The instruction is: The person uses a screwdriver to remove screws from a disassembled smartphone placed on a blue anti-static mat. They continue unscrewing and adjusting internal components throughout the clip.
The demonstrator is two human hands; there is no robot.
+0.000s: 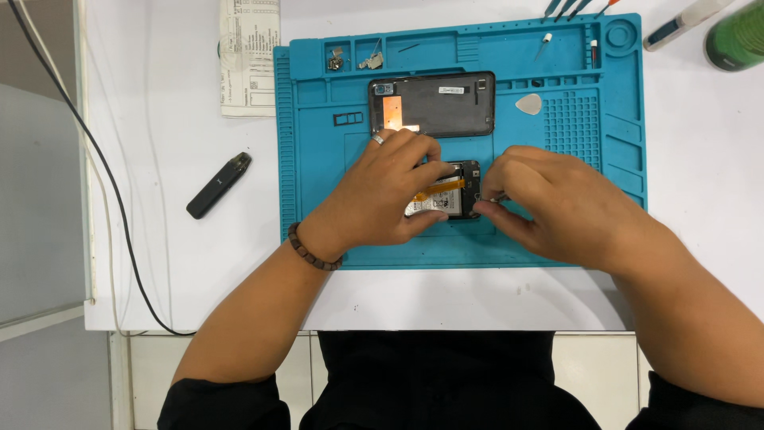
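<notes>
Black sleeves and my dark lap filled the near edge of the view, with both forearms reaching out over a white worktop (183, 263). Pale floor tiles showed under its front edge, and a black cable (95, 151) trailed down its left side. On the worktop lay a blue silicone repair mat (318, 159) with moulded compartments along its top. Left of the mat sat a black pen-shaped device (219, 185), and above that a printed paper sheet (249, 56). A green bottle (736, 36) stood at the far right corner.

On the mat, a detached dark phone back cover (434, 103) lay face down above my hands, a white triangular pick (528, 103) just to its right, and small metal parts (354, 59) in the top compartments.

My left hand (382, 195), ring on one finger and bead bracelet at the wrist, lay over the opened phone (450, 191), fingers closed on its upper edge and thumb under its lower edge, holding it down. My right hand (557, 203) touched the phone's right end, thumb and forefinger pinched narrow on a small metal tool tip (495, 198); which tool, I could not tell. An orange flex strip and the pale battery showed between my hands.
</notes>
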